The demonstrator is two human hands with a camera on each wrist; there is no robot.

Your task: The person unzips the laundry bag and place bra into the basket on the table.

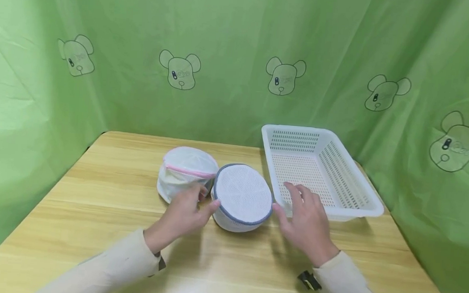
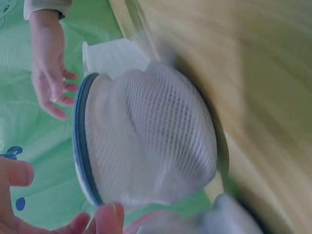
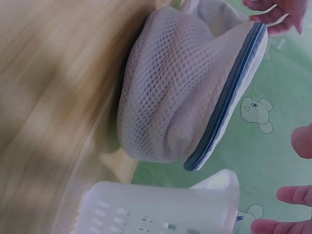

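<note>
A round white mesh laundry bag [image 1: 244, 194] with a blue-grey zip rim stands on the table between the two hands. My left hand [image 1: 183, 213] is at its left side, with the thumb tip close to the rim and the fingers loosely bent. On the other side my right hand [image 1: 306, 218] has its fingers spread, the thumb near the bag's right edge. Both hands flank the mesh bag [image 3: 170, 87] in the right wrist view without gripping it. Left of it sits a second white laundry bag [image 1: 188, 170] with a pink zip, partly hidden behind the left hand.
A white slotted plastic basket [image 1: 357, 190] stands at the right rear of the wooden table [image 1: 106, 192], with its near edge just behind the right hand. Green curtains [image 1: 234, 25] printed with bear heads hang around the back and sides.
</note>
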